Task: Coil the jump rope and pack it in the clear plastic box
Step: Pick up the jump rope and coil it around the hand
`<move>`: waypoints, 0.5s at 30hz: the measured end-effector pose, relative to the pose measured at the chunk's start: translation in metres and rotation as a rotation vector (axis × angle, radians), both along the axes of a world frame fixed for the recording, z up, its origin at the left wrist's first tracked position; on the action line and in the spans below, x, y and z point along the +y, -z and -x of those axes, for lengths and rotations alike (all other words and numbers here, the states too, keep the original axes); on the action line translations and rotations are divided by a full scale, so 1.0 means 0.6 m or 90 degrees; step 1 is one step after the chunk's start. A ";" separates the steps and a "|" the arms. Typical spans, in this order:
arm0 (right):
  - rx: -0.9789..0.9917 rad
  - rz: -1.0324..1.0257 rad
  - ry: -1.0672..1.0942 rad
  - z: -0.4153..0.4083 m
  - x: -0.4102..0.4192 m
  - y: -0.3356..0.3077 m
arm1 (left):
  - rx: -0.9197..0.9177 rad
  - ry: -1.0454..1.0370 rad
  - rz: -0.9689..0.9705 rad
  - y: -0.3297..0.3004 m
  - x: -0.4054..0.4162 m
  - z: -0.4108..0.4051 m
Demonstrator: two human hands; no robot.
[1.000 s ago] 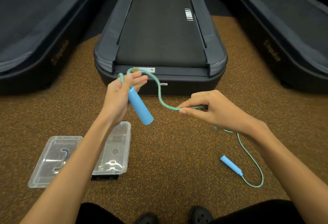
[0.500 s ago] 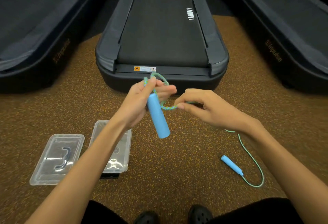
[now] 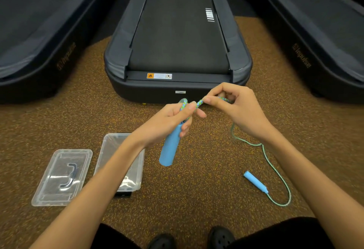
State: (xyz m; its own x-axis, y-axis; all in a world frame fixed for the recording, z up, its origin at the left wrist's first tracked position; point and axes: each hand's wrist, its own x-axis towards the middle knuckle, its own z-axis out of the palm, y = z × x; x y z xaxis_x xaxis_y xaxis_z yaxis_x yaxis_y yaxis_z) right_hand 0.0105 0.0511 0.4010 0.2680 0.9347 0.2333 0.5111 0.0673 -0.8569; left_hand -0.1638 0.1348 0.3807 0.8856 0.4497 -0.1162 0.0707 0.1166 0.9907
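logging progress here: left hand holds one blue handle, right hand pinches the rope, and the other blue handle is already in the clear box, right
Not quite. The head view shows the other blue handle lying on the floor at the right, not in the clear box. The rest holds: the left hand holds one blue handle and the right hand pinches the rope.

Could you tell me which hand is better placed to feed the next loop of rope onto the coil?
The right hand: it already pinches the rope leading to the slack on the floor, while the left hand grips the blue handle and loops.
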 end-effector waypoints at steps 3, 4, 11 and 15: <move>0.036 -0.009 0.040 0.000 0.013 0.016 | -0.021 0.025 0.109 -0.004 -0.003 0.002; 0.051 -0.010 0.041 0.001 0.017 0.023 | -0.033 0.027 0.150 -0.007 -0.003 0.002; 0.043 -0.010 0.006 0.018 0.026 0.060 | -0.063 0.006 0.256 -0.017 0.005 0.012; 0.051 -0.017 0.013 0.023 0.026 0.073 | -0.089 0.003 0.280 -0.021 0.004 0.012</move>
